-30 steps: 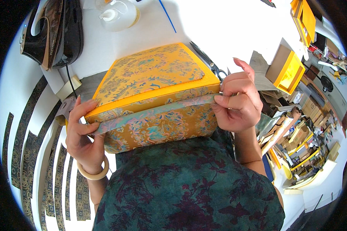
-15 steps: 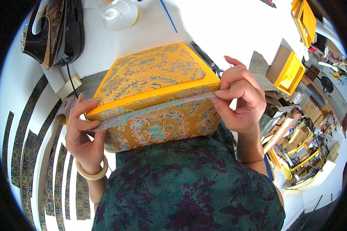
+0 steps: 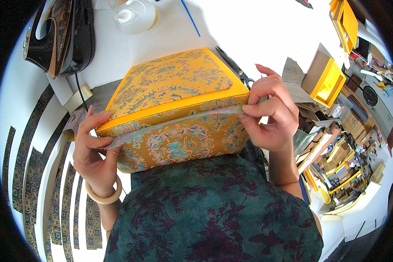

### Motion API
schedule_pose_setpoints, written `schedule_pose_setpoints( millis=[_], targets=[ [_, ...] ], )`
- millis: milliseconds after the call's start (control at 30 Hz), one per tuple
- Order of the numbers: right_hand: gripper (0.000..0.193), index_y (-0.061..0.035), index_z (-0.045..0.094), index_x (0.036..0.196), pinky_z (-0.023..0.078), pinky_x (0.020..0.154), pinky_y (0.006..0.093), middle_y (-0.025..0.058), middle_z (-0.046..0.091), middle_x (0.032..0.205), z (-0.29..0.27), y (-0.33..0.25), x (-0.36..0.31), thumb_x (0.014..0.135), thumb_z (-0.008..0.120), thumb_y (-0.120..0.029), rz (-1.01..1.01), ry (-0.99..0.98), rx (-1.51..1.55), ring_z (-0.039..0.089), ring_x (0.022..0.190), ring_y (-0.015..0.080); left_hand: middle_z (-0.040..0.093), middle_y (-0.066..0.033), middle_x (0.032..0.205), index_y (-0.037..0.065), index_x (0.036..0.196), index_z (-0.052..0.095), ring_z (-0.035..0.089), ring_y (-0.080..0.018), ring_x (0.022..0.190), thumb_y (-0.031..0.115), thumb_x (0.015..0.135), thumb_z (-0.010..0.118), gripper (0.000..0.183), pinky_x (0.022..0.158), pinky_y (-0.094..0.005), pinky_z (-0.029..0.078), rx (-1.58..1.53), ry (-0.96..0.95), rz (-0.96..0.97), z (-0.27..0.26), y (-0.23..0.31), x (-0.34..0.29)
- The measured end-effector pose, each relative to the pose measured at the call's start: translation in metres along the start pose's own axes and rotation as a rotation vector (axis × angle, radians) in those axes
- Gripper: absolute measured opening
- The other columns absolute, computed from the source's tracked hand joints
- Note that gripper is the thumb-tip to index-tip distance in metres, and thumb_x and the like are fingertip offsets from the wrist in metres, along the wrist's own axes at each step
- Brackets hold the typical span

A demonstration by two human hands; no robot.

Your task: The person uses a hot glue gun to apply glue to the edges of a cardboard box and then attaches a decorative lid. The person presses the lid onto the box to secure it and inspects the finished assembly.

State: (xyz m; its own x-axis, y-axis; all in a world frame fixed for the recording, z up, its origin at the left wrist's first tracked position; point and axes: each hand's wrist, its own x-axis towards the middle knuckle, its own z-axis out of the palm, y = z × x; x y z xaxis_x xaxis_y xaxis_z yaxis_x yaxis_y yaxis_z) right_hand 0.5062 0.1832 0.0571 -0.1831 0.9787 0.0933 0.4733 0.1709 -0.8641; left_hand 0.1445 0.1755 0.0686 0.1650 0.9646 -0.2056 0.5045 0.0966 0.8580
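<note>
Right hand shifts slightly inward; it and the left hand pinch the cloth by an edge, seemingly loose along the box, top already covered.

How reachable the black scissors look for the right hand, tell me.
Probably yes: the black scissors lie beside the box, handles toward the right hand, nothing seen blocking, but it would first need to release the patterned flap.
</note>
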Motion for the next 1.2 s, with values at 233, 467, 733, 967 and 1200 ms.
schedule_pose_setpoints(
  millis=[233, 467, 733, 967, 1200],
  targets=[
    [0.031, -0.0089, 0.063, 0.081, 0.053, 0.103, 0.0575, 0.0032, 0.065, 0.086, 0.001, 0.000, -0.003, 0.064, 0.085, 0.005, -0.076, 0.026, -0.076, 0.067, 0.078, 0.0224, 0.074, -0.0226, 0.124, 0.006, 0.089, 0.062, 0.069, -0.0348, 0.125, -0.002, 0.081, 0.084, 0.025, 0.124, -0.0685, 0.034, -0.020, -0.001, 0.014, -0.001, -0.001, 0.001],
    [0.034, -0.0099, 0.064, 0.087, 0.052, 0.105, 0.0543, 0.0029, 0.066, 0.088, 0.000, 0.004, -0.004, 0.069, 0.089, 0.004, 0.051, 0.024, 0.054, 0.067, 0.083, 0.0218, 0.074, -0.0232, 0.123, 0.005, 0.089, 0.061, 0.069, -0.0355, 0.124, -0.004, 0.080, 0.084, 0.026, 0.124, -0.0683, 0.034, -0.011, 0.008, -0.001, 0.000, 0.000, 0.000],
    [0.034, -0.0080, 0.065, 0.097, 0.044, 0.119, 0.0566, 0.0020, 0.063, 0.093, 0.003, 0.005, -0.009, 0.077, 0.089, 0.007, 0.339, 0.013, 0.325, 0.063, 0.093, 0.0172, 0.074, -0.0246, 0.123, 0.004, 0.087, 0.058, 0.070, -0.0352, 0.123, -0.006, 0.079, 0.083, 0.027, 0.124, -0.0681, 0.035, 0.012, 0.007, -0.015, 0.000, 0.002, 0.001],
    [0.030, -0.0114, 0.077, 0.090, 0.054, 0.103, 0.0553, 0.0004, 0.064, 0.087, -0.002, 0.005, -0.008, 0.067, 0.090, 0.003, 0.054, 0.018, 0.032, 0.065, 0.081, 0.0211, 0.074, -0.0239, 0.123, 0.005, 0.087, 0.058, 0.069, -0.0350, 0.124, -0.003, 0.080, 0.085, 0.029, 0.124, -0.0682, 0.034, -0.011, 0.014, -0.018, 0.002, 0.001, 0.001],
    [0.032, -0.0141, 0.080, 0.090, 0.057, 0.096, 0.0551, -0.0002, 0.064, 0.089, -0.008, 0.010, -0.008, 0.062, 0.089, -0.001, -0.059, 0.001, -0.021, 0.065, 0.083, 0.0210, 0.074, -0.0230, 0.123, 0.006, 0.088, 0.058, 0.068, -0.0360, 0.126, 0.003, 0.083, 0.086, 0.028, 0.124, -0.0682, 0.034, 0.012, 0.032, -0.010, 0.003, 0.002, -0.001]
  ],
)
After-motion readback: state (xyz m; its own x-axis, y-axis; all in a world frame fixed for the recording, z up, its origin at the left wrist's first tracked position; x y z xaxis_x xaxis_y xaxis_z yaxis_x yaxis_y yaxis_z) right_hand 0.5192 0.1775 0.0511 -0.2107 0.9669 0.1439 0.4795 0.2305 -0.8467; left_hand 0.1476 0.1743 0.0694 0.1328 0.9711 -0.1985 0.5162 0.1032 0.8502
